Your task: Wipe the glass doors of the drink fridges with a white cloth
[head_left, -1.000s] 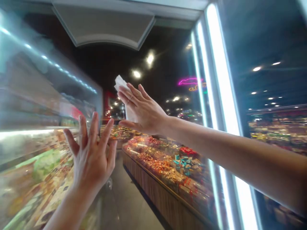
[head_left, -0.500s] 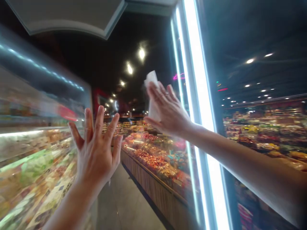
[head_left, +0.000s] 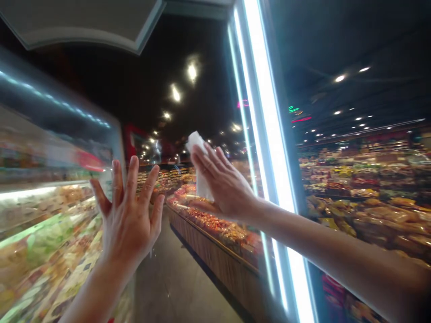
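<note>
My left hand (head_left: pixel 129 215) is raised with its fingers spread and holds nothing; its palm faces a clear glass pane on the left half of the view. My right hand (head_left: pixel 224 181) lies flattened over a white cloth (head_left: pixel 195 140), whose top sticks out above the fingertips and whose left edge shows below them. The cloth is between this palm and the glass. Just right of the right hand, bright white light strips (head_left: pixel 266 89) run down along the edge of the glass, and the right forearm crosses in front of them.
Through the glass, a wood-sided display counter (head_left: pixel 215 242) with red and orange goods borders a grey floor aisle (head_left: pixel 168 278). A lit shelf case (head_left: pixel 43 242) with packaged goods stands at the left. More packaged goods (head_left: pixel 363 215) fill the right side. Dark ceiling overhead.
My right hand and the cloth have moved down and a little left. My left hand is spread as before, and the whole view has shifted slightly, with things appearing further left.
</note>
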A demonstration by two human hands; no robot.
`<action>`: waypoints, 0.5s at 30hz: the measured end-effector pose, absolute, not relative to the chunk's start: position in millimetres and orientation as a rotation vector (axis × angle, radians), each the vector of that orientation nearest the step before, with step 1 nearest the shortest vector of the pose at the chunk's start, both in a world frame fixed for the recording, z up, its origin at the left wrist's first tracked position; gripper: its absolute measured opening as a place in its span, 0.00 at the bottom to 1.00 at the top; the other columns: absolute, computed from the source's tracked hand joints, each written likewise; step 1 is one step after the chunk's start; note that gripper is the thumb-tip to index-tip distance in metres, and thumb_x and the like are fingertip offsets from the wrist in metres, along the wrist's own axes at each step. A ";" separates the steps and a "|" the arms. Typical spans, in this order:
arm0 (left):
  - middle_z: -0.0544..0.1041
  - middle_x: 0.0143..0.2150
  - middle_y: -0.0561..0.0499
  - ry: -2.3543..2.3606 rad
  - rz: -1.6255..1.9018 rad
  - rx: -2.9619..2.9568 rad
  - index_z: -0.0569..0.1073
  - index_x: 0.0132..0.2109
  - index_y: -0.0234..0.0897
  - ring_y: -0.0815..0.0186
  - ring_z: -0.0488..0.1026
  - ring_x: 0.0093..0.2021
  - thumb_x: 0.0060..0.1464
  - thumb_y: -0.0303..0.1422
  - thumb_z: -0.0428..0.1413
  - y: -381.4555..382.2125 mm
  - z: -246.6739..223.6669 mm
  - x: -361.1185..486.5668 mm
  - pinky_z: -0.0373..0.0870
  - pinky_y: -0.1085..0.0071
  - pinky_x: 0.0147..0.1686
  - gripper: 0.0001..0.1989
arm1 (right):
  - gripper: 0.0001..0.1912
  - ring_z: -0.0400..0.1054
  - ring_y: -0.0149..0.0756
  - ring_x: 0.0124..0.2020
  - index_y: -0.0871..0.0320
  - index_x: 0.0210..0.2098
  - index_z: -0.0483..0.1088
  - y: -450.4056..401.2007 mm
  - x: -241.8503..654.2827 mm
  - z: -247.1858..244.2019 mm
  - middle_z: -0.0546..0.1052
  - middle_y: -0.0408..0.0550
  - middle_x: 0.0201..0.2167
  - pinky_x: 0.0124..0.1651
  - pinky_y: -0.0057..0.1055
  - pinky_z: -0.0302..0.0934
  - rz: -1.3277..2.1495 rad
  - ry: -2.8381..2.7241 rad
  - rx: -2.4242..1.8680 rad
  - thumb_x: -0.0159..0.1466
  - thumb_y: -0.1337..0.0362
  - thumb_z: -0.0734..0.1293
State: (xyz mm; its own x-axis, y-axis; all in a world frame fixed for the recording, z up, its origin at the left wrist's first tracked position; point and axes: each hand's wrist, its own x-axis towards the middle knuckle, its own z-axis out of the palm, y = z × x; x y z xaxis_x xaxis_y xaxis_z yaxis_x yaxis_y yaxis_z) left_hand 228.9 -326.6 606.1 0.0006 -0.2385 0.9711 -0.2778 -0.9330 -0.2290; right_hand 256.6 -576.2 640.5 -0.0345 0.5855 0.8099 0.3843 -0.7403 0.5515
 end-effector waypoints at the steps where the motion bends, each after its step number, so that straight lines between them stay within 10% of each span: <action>1: 0.43 0.80 0.49 -0.565 2.124 2.199 0.52 0.75 0.53 0.49 0.34 0.80 0.67 0.37 0.51 -321.9 604.9 228.7 0.26 0.37 0.74 0.33 | 0.63 0.31 0.49 0.78 0.60 0.72 0.12 -570.3 255.5 638.9 0.40 0.54 0.77 0.79 0.56 0.41 1.800 1.127 2.036 0.65 0.32 0.60; 15: 0.41 0.81 0.53 -0.256 2.153 2.237 0.53 0.75 0.55 0.46 0.36 0.79 0.68 0.38 0.49 -180.5 584.8 208.2 0.26 0.38 0.75 0.31 | 0.57 0.35 0.49 0.79 0.62 0.77 0.32 -423.8 256.2 679.8 0.45 0.55 0.77 0.79 0.56 0.37 1.648 1.318 1.988 0.67 0.33 0.59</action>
